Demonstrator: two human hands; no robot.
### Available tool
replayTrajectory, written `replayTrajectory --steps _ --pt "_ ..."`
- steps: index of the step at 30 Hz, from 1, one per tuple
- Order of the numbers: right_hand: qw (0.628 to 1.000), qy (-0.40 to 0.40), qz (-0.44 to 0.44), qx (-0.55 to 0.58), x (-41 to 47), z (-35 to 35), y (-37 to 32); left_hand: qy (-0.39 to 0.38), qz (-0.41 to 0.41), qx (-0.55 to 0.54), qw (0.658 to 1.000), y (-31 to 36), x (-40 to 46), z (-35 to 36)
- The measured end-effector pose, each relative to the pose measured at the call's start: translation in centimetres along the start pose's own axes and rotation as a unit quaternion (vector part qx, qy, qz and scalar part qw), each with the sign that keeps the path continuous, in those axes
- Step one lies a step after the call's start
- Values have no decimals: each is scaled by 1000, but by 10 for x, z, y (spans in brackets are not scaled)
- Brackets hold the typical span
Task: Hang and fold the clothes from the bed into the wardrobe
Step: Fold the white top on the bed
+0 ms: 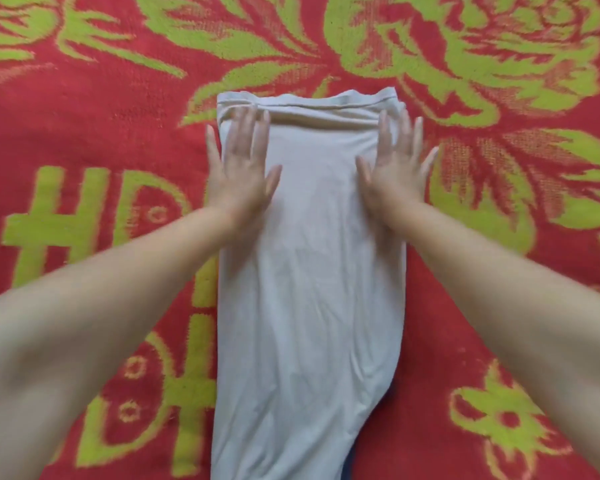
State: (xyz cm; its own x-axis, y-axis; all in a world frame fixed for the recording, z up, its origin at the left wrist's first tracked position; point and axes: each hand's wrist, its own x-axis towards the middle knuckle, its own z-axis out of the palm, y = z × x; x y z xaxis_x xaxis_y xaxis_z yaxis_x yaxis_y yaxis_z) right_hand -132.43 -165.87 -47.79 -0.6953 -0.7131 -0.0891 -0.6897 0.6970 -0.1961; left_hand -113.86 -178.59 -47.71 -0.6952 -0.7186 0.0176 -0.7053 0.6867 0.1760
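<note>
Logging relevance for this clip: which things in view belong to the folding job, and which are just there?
Part of the job:
beige garment, lying flat in a long strip
left hand, flat on it
right hand, flat on it

Just there:
red and green blanket underneath

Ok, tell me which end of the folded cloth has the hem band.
The far end, just past the fingertips of the left hand and right hand; a stitched band runs across it. The near end runs out of frame.

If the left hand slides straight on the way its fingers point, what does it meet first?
The left hand would likely first meet the seamed hem at the beige garment's far end, then the red-and-green blanket.
</note>
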Motion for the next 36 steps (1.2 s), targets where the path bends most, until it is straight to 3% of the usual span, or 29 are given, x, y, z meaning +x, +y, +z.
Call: replayTrajectory --steps 2,4,6,10,12,15,17,19,21,25,27,30,33,36 --pt "991 -20 -125 -33 -65 13 -23 -19 71 -10 997 34 -66 7" --pt "974 -95 -193 -70 -133 31 -24 -80 58 -8 995 53 -129 15" --pt "970 -149 -157 -113 -174 43 8 -141 24 1 990 40 -177 25" --pt "985 -133 -1 -106 -192 22 85 -139 -22 34 989 -24 -225 32" --pt "988 -106 -33 -109 -205 10 84 -130 -13 41 991 -31 -235 24" --pt "966 -84 -225 -99 -257 7 40 -124 128 34 984 -3 -272 10" --pt "927 -136 -328 -123 -297 14 22 -153 220 39 963 14 -312 11" --pt "914 -184 -330 -151 -317 18 32 -208 201 56 956 6 -349 11" --pt "925 -185 -284 -170 -317 15 58 -233 167 79 955 -18 -370 5" --pt "930 -182 -265 -178 -339 -7 99 -231 223 90 943 -60 -410 -10" --pt "899 -185 -365 -157 -372 -7 97 -212 289 62 932 -62 -426 -14" --pt "831 -238 -482 -142 -432 7 69 -264 401 60 875 -46 -435 -17" --pt "846 -279 -428 -154 -449 16 52 -278 405 52 869 -35 -435 -16" --pt "887 -204 -404 -87 -446 13 41 -224 404 6 887 -34 -427 -19"
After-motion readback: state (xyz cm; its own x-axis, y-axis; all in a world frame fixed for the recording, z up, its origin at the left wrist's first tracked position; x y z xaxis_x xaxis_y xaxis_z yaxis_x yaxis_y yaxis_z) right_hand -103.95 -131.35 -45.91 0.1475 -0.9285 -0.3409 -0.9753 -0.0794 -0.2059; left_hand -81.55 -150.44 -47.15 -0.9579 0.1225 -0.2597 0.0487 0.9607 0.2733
